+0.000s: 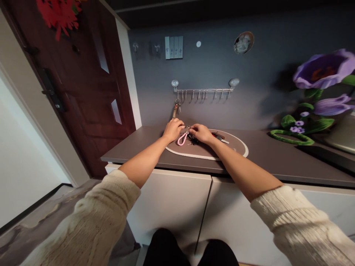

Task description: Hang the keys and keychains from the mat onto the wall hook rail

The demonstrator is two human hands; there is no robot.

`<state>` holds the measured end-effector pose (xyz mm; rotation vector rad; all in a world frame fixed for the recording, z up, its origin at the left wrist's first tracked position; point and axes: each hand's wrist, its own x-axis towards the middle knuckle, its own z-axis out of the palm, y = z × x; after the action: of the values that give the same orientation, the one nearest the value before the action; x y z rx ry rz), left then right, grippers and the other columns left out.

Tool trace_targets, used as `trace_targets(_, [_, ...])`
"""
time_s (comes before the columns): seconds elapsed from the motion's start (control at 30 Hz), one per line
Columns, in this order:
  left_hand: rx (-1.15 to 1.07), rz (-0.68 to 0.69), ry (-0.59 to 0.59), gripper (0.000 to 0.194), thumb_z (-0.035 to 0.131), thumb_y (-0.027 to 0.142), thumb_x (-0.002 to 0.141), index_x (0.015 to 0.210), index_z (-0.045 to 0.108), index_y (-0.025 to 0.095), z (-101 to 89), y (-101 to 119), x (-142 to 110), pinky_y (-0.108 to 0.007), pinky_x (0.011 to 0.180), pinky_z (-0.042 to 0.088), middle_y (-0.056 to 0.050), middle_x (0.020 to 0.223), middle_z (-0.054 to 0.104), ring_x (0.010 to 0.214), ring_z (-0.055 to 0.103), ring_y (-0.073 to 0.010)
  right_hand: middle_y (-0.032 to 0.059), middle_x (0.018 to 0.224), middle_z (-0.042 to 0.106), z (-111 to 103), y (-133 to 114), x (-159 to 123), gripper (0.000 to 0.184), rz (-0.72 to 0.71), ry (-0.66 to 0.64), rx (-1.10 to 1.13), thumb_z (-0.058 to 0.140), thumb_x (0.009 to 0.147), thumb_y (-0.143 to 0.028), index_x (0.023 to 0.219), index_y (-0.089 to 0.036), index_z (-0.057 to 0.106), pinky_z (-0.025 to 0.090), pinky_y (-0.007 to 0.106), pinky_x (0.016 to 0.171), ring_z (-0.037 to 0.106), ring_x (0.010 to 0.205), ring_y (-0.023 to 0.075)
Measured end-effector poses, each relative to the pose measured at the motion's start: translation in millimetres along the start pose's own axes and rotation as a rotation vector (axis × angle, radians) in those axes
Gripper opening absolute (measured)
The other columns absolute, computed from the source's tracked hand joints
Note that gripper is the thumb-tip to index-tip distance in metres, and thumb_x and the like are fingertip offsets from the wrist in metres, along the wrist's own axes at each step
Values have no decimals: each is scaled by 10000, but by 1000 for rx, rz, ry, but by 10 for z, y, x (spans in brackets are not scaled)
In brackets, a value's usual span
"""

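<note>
My left hand (173, 130) and my right hand (202, 133) meet low over an oval mat (180, 150) with a pale rim. Both have their fingertips pinched on a keychain, its pink loop strap (181, 140) hanging between them. The small metal parts at the fingertips are too fine to make out fully. Dark keys (219, 137) lie on the mat beside and partly behind my right hand. Above my left hand, another bunch of keys with a brown fob (175, 110) hangs from the left end of a clear hook rail (203, 90).
The mat lies on a grey-brown countertop (263, 159) above white cabinet doors (172, 192). Purple artificial flowers (321, 72) stand at the right. A dark red door (91, 92) is on the left. Small hooks (156, 47) and a switch panel (174, 47) are on the wall.
</note>
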<state>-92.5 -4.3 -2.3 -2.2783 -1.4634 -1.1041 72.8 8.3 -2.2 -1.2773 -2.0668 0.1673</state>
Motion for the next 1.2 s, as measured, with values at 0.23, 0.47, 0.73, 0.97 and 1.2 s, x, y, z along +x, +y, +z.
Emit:
trace_targets(0.23, [-4,3,85,172,453,255,841,884,602,182,-25,10,4,-266,834,372,-48,948,574,929,485,-164,17,714,622,-23,-48,-13,178,93,-14,413,530,752,-299,773,-139,603,395,212,608,501,614,99])
trace_targets(0.47, [26,-6,139,195,429,270,856,912,595,185,-53,24,3,-264,847,365,-55,971,570,941,475,-169,45,752,620,-52,-89,11,135,177,2,732,539,711,-261,729,-139,592,422,227,632,535,669,121])
trace_targets(0.73, [44,19,198,192,430,271,857,922,592,190,-63,28,-7,-269,825,378,-50,955,578,926,481,-170,-6,624,541,-45,-60,5,215,174,-40,892,636,625,-342,706,-155,567,355,220,515,464,541,95])
trace_targets(0.97, [32,50,204,177,450,268,849,888,606,194,-39,27,-8,-267,811,389,-39,933,591,908,495,-161,-34,602,499,-61,-35,19,294,80,95,886,650,605,-428,692,-161,562,322,228,577,388,559,77])
trace_targets(1.2, [7,107,131,172,492,291,826,880,615,185,-19,48,-20,-270,802,393,-34,899,597,893,506,-156,-36,645,473,-58,-1,42,297,-5,172,853,605,633,-441,689,-163,517,327,235,633,391,605,82])
